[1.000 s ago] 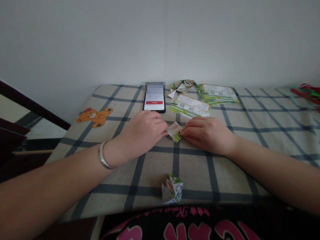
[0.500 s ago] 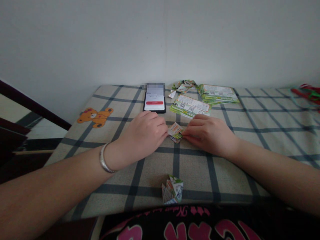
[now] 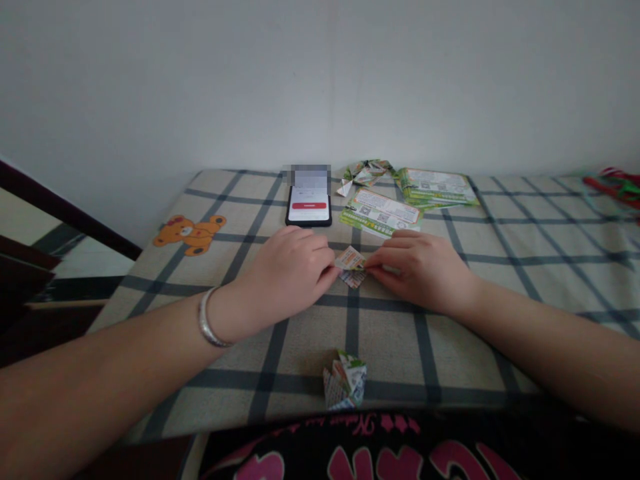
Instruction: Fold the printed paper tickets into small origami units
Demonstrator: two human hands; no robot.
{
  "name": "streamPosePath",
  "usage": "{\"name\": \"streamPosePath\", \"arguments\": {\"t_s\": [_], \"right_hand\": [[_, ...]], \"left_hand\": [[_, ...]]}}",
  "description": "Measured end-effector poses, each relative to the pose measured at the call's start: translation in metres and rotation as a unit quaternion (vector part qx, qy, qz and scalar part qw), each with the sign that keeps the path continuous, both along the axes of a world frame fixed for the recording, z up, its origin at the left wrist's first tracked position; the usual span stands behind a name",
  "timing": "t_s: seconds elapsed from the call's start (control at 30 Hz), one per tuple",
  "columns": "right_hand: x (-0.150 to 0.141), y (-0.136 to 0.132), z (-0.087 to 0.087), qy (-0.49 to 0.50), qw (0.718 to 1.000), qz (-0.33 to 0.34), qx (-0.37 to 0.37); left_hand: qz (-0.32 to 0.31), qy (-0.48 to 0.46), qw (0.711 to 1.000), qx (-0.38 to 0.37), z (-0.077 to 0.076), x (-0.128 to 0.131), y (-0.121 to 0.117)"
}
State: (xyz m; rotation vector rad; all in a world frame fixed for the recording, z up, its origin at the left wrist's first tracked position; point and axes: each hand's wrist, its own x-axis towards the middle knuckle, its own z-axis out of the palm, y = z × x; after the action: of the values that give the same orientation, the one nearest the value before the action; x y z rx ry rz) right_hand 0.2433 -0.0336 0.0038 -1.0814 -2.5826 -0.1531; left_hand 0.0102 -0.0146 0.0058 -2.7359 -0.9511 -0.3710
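Observation:
A small folded paper (image 3: 352, 259), printed in white, orange and green, is pinched at both side corners just above the checked tablecloth. My left hand (image 3: 295, 272), with a silver bangle at the wrist, closes thumb and fingers on its left corner. On its right corner, my right hand (image 3: 421, 270) holds a similar pinch. The paper shows an upper and a lower flap with a fold between them. Nearer to me stands a folded paper piece (image 3: 345, 381) with pointed tips, close to the table's front edge.
Beyond my hands lies a phone (image 3: 309, 203) with a lit screen. Right of it are a printed leaflet (image 3: 383, 212), a stack of leaflets (image 3: 440, 187) and several folded papers (image 3: 367, 175) by the wall. A bear picture (image 3: 191, 235) lies left; a red-green item (image 3: 617, 187) lies far right.
The folded paper's flaps have parted a little, so more of the printed lower flap shows. My left fingers have shifted slightly; the other things have stayed in place.

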Motion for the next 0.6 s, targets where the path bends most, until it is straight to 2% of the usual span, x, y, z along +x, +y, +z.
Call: {"name": "streamPosePath", "arguments": {"t_s": [0.23, 0.43, 0.6], "right_hand": [[-0.003, 0.003, -0.002, 0.031, 0.998, -0.036, -0.038], [-0.006, 0.011, -0.005, 0.083, 0.994, -0.038, -0.062], [-0.005, 0.012, -0.005, 0.127, 0.986, -0.063, -0.082]], "left_hand": [[0.029, -0.029, 0.999, -0.023, -0.004, 0.002, 0.003], [0.040, -0.067, 0.993, -0.090, -0.008, 0.002, 0.012], [0.041, -0.072, 0.994, -0.068, -0.009, 0.004, 0.016]]}}
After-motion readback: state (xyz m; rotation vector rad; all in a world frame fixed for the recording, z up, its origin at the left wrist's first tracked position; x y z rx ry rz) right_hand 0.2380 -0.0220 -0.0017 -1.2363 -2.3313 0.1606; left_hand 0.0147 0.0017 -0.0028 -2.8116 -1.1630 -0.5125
